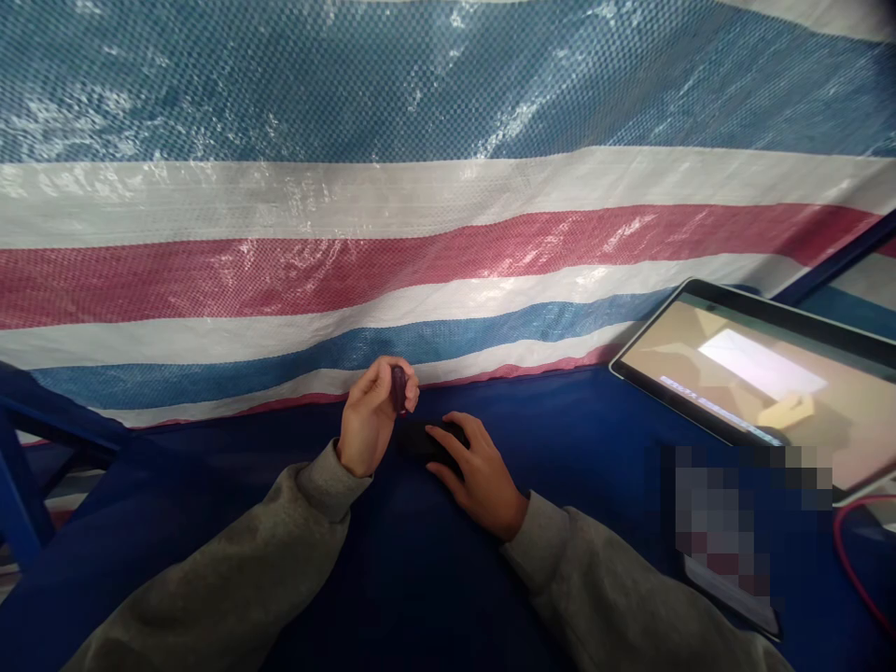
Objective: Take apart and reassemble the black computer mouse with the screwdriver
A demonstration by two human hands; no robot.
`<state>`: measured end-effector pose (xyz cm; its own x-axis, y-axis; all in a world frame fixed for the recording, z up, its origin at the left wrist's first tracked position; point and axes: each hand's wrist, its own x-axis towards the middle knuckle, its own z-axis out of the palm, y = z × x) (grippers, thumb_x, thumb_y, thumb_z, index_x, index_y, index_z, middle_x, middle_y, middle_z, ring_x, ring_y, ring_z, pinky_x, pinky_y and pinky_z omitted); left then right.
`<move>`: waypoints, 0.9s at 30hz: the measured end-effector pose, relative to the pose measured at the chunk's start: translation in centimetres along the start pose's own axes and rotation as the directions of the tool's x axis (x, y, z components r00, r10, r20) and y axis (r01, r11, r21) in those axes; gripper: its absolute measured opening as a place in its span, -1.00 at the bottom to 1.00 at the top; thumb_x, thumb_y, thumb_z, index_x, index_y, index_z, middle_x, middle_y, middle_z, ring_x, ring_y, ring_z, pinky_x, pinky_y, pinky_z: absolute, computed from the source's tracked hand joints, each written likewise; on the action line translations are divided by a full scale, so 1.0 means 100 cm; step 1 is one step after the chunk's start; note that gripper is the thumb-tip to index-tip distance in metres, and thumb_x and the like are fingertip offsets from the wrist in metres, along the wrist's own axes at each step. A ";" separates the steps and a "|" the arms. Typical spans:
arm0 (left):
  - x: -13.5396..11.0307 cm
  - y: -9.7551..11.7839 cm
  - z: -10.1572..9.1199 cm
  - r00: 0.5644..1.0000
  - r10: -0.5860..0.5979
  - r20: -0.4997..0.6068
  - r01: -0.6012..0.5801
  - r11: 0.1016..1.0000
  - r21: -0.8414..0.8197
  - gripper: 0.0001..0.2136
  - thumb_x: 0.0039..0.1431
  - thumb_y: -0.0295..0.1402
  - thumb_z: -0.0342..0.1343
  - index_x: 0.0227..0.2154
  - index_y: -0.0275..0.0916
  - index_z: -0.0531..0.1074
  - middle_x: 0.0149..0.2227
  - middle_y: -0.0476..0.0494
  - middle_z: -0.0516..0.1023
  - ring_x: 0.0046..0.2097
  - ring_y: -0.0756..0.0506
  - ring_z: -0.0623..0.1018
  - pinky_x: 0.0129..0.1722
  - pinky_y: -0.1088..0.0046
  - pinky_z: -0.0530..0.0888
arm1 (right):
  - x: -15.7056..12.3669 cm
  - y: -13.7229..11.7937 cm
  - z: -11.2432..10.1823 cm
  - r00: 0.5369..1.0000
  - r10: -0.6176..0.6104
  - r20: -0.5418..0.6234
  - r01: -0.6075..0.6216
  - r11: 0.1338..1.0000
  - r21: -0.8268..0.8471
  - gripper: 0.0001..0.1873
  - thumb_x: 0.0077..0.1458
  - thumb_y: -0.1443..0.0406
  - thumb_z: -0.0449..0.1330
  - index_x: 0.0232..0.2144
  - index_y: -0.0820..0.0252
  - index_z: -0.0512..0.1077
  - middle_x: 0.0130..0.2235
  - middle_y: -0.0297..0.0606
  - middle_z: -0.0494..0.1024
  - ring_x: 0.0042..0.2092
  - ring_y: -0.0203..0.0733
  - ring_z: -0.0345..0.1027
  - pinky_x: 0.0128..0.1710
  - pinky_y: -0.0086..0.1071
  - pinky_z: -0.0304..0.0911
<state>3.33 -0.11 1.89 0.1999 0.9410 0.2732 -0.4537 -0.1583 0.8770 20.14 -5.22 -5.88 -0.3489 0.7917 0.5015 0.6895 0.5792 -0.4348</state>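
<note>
Left hand [368, 420] raised above blue tabletop [560, 420], fingers closed narrowly on small purple object [399, 389]. Right hand [476, 476] lying over black oval object [420, 441], fingers slightly spread, grip unclear. Tablet [735, 373] at right.

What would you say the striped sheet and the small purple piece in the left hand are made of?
The striped sheet looks like woven plastic tarpaulin: fine weave, glossy highlights. The purple piece in the left hand seems smooth, perhaps plastic or rubber; it is too small to tell.
</note>
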 end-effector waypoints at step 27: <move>0.008 0.008 -0.001 0.996 0.030 -0.079 -0.034 0.998 -0.051 -0.82 0.30 -0.16 0.03 -0.27 -0.16 0.29 -0.53 0.07 0.22 -0.54 0.07 0.21 -0.48 0.54 0.27 | 0.002 -0.003 -0.002 1.000 -0.001 -0.017 0.001 1.000 -0.003 -0.61 0.25 0.24 0.13 0.12 0.14 0.35 0.07 0.00 0.34 0.12 0.08 0.25 0.05 0.03 0.35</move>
<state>3.02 0.54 2.78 0.1166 0.9565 0.2672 -0.5037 -0.1750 0.8460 20.03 -5.33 -5.49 -0.3388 0.7875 0.5148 0.6910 0.5796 -0.4319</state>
